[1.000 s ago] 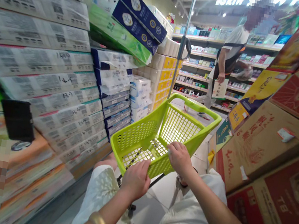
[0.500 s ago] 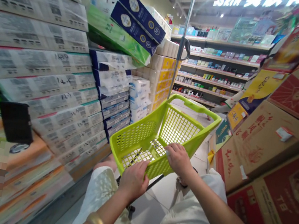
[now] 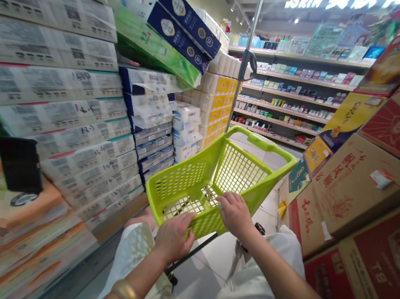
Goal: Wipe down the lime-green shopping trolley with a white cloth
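Floor [image 3: 200, 278]: basket [image 3: 202, 222] slants lengthwise away, rightward.

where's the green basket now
In the head view, the green basket is central, its near rim under left hand and right hand, between white packs at left and cartons at right.

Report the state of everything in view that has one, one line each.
Lime-green perforated plastic basket: upright, gripped
Left hand: curled over the basket's rim
Right hand: curled over the basket's rim
Navy rectangular packs: tilted, stacked
Green plastic-wrapped pack: tilted beneath them
White lettered sign: lit
Brown-and-red cardboard box: stacked
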The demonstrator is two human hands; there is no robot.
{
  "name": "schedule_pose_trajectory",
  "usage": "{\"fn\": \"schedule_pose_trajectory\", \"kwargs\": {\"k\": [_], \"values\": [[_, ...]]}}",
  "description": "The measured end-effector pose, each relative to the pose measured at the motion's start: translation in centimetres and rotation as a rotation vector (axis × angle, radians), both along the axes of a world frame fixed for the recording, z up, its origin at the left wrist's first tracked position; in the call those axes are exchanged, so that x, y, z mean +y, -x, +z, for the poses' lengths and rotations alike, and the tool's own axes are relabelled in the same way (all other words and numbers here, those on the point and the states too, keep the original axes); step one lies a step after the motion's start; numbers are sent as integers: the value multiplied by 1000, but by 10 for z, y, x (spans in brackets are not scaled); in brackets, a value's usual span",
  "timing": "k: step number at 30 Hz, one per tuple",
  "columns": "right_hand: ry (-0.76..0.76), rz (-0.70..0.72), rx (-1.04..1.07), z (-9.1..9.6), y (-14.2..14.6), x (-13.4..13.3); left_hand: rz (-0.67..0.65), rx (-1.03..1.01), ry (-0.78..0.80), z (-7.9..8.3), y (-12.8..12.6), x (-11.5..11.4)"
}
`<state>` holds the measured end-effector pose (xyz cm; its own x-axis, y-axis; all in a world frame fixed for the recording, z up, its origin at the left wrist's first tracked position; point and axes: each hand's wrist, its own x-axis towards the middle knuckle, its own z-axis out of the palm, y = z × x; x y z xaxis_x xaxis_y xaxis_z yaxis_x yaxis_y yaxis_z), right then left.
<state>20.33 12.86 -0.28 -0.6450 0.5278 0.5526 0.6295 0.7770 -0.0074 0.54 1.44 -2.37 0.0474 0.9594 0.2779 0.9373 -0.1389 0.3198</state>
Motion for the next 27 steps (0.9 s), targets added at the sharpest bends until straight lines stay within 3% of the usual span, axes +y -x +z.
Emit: {"fn": "schedule_pose_trajectory", "kwargs": {"k": [3,6,12,15,20,23,27], "values": [[3,-109,40,4,-14,14,5,-11,-13,-2,1,1],[0,-157,86,-1,-6,10,19,5,-26,-3,2,2],[7,14,33,-12,22,-11,23,38,-25,-1,8,1],[5,0,2,-5,9,0,12,47,-31,2,14,0],[-23,-156,59,6,-16,20,11,64,-27,3,20,4],[-28,-200,93,-1,-2,14,21,66,-28,1,23,7],[-28,-66,69,-14,26,-3,11,78,-28,-2,27,10]]}}
